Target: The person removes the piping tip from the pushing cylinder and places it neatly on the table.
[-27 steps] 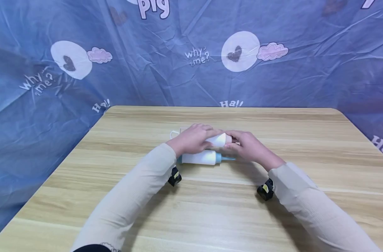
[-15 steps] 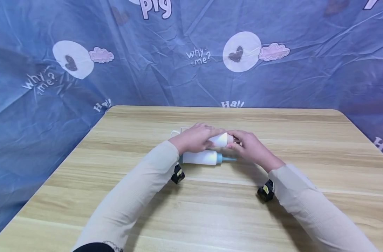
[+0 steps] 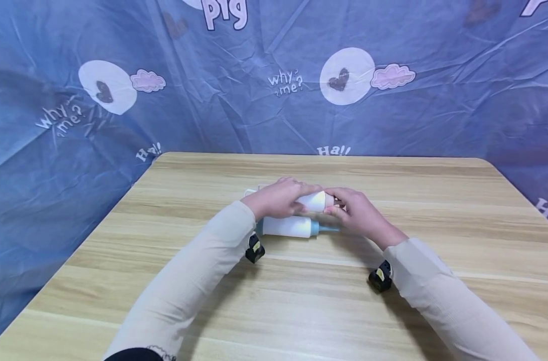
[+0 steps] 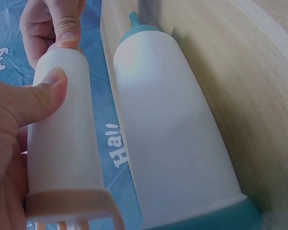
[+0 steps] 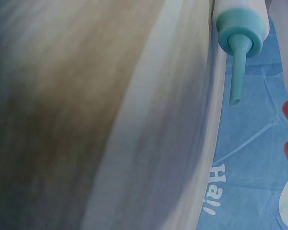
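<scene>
A white squeeze bottle (image 3: 313,201) with beige end parts lies between both hands. My left hand (image 3: 280,198) grips its body, and in the left wrist view the thumb presses along its side. At the far end my right hand (image 3: 357,210) pinches the beige cap, whose tip is partly hidden by the fingers. The near end of the bottle shows a beige collar (image 4: 69,205) with pale prongs below it. Alongside, on the near side, lies a second white squeeze bottle (image 3: 287,226) with a teal base and a teal nozzle (image 5: 238,67) pointing right.
A wooden table (image 3: 310,301) carries the things. Behind it hangs a blue printed cloth (image 3: 237,100). Small black cameras sit at the wrists, the left one (image 3: 254,249) just in front of the teal-nozzled bottle.
The left forearm has shifted slightly right in the head view, which has itself moved a little. Both hands keep their hold on the beige-ended bottle.
</scene>
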